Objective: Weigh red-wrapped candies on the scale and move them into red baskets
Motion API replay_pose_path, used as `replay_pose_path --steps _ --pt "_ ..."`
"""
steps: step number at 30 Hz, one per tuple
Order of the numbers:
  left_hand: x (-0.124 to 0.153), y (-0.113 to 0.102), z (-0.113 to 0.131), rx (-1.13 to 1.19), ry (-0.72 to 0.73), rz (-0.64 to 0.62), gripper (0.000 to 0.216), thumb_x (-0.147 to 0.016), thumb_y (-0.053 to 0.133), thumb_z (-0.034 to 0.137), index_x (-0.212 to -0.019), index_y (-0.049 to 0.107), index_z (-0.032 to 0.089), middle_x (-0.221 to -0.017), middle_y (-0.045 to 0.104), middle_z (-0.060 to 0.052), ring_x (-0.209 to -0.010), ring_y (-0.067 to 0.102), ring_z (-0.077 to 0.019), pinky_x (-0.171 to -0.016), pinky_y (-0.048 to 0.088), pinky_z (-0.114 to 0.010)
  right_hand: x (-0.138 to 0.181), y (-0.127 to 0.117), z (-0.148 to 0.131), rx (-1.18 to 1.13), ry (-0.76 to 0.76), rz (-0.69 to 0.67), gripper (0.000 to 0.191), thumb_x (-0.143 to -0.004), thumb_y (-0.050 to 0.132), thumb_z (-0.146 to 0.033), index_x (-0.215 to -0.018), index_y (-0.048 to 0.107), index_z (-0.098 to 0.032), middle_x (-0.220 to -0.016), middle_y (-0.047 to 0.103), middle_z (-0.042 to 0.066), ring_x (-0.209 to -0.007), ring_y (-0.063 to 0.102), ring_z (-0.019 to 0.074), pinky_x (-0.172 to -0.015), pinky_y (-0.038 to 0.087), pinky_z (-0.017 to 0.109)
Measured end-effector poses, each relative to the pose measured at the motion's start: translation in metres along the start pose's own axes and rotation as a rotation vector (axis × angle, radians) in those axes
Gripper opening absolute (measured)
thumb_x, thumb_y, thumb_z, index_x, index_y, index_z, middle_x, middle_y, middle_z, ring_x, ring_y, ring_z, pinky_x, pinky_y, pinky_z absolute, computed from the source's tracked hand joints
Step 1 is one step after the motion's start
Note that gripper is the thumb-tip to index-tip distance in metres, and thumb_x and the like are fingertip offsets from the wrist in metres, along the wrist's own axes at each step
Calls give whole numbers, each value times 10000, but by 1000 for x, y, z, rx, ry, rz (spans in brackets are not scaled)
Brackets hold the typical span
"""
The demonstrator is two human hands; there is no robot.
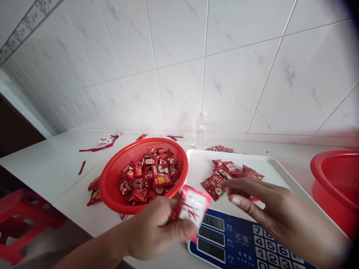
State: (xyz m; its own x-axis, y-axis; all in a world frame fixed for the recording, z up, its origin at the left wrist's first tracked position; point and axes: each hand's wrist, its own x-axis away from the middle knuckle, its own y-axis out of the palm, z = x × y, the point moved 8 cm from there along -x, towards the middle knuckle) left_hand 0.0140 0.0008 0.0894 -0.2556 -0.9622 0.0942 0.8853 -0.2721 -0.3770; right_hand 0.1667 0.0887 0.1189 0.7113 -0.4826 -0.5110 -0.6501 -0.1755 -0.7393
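Observation:
My left hand (157,228) is closed around a red and white snack packet (193,209), slightly blurred, in front of the scale's display. Over the white tray (272,170) of a digital scale (238,243), my right hand (269,209) reaches in with thumb and forefinger apart. Its fingertips are close to several red snack packets (214,185) lying on the tray; whether they touch one I cannot tell. Left of the scale, a red plastic basket (108,186) holds many small red wrapped snacks (161,175).
A second red basket (331,186) stands at the right edge. Behind the scale are a clear plastic bottle (202,130) and a patterned red wrapper (220,148). Red strips (98,148) and loose packets (94,196) lie left on the table. A red stool (17,224) is beside it.

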Motion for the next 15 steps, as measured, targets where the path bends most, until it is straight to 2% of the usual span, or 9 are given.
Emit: replay_pose_path --steps 3,6,11,13,15 --pt "-12 36 -3 -3 58 -115 357 -889 491 486 -708 535 181 -664 462 8 -612 411 -118 -565 343 -234 -2 20 -16 -178 7 -197 301 -939 409 -464 -909 623 -255 -773 681 6 -635 632 142 -548 494 239" --pt "-24 50 -10 21 94 -136 400 -868 510 522 -666 501 176 -616 390 33 -572 349 -99 -523 293 -224 0 34 -24 -230 35 -308 383 -964 361 -441 -717 549 -216 -636 582 -12 -528 529 107 -490 410 214" --pt "-31 62 -40 377 -60 -193 568 -750 547 695 -907 591 151 -669 535 -15 -586 528 -130 -557 426 -237 -2 41 -34 -96 10 -276 421 -978 340 -418 -666 511 -191 -609 538 -6 -529 463 103 -493 328 230" --pt "-32 63 -52 503 -106 -193 562 -753 571 672 -927 611 139 -689 586 -43 -611 582 -146 -586 458 -257 -4 40 -34 -60 -2 -273 395 -974 363 -397 -686 531 -186 -628 547 -1 -552 472 105 -506 332 233" --pt "-32 59 -61 579 -112 -173 505 -755 622 614 -910 641 134 -708 623 -58 -644 612 -149 -630 463 -264 -5 29 -24 -46 47 -213 345 -968 388 -372 -737 564 -186 -660 564 2 -587 500 110 -539 371 235"
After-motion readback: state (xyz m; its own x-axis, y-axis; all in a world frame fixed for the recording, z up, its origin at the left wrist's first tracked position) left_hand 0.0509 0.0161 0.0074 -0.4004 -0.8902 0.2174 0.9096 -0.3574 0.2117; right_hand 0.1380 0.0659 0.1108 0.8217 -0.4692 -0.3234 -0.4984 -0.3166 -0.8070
